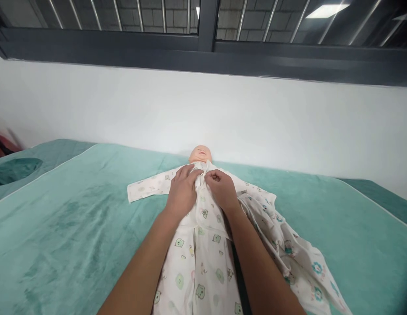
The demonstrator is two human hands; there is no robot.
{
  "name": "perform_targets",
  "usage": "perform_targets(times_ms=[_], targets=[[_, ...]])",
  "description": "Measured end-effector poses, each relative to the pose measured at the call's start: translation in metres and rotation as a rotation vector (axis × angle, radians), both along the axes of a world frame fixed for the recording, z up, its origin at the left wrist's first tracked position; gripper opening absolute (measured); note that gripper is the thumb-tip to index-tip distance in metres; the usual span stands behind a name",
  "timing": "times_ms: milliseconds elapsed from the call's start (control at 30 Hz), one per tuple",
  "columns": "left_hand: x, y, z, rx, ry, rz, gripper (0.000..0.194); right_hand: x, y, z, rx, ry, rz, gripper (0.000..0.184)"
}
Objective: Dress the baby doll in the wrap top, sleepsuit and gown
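Observation:
A baby doll (pixel 200 154) lies on its back on a teal blanket (pixel 75 218), dressed in a white sleepsuit (pixel 196 258) printed with small green animals. Both my hands rest on the doll's chest, just below the neck. My left hand (pixel 182 189) presses on the cloth with its fingers curled at the front placket. My right hand (pixel 221 187) pinches the placket's edge between thumb and fingers. The suit's left sleeve (pixel 147 186) lies spread flat on the blanket.
A second white printed garment (pixel 288 249) lies crumpled to the doll's right. A white wall (pixel 223 113) runs behind the bed under a dark window frame (pixel 203 48). A darker teal cushion (pixel 13 168) sits at far left.

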State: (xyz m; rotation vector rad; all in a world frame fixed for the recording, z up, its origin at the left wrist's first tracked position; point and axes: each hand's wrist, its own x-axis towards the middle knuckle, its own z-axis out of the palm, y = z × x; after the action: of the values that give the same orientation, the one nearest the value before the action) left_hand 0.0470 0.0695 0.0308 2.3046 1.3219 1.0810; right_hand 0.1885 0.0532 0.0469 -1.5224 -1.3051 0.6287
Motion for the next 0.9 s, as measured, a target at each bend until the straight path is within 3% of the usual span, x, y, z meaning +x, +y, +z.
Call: perform_targets(times_ms=[100,233,367,533,767,900], targets=[[-0.001,-0.001,0.002,0.038,-0.017,-0.061,0.053,0.001,0.000,-0.002,0.007,0.057,-0.047,0.012],[-0.007,-0.003,0.007,0.027,-0.115,-0.102,0.038,0.014,-0.006,0.002,-0.001,0.067,-0.082,0.013],[-0.014,-0.010,0.013,-0.118,-0.255,-0.121,0.026,0.018,-0.024,0.021,-0.074,-0.213,-0.060,0.013],[-0.020,-0.019,0.018,-0.262,-0.246,-0.221,0.019,-0.007,-0.048,0.039,-0.150,-0.570,0.118,0.037],[-0.021,-0.017,0.016,-0.304,-0.249,-0.226,0.016,-0.024,-0.050,0.032,-0.184,-0.745,0.095,0.013],[-0.020,-0.016,0.013,-0.282,-0.244,-0.208,0.015,-0.019,-0.046,0.031,-0.168,-0.685,0.088,0.017]])
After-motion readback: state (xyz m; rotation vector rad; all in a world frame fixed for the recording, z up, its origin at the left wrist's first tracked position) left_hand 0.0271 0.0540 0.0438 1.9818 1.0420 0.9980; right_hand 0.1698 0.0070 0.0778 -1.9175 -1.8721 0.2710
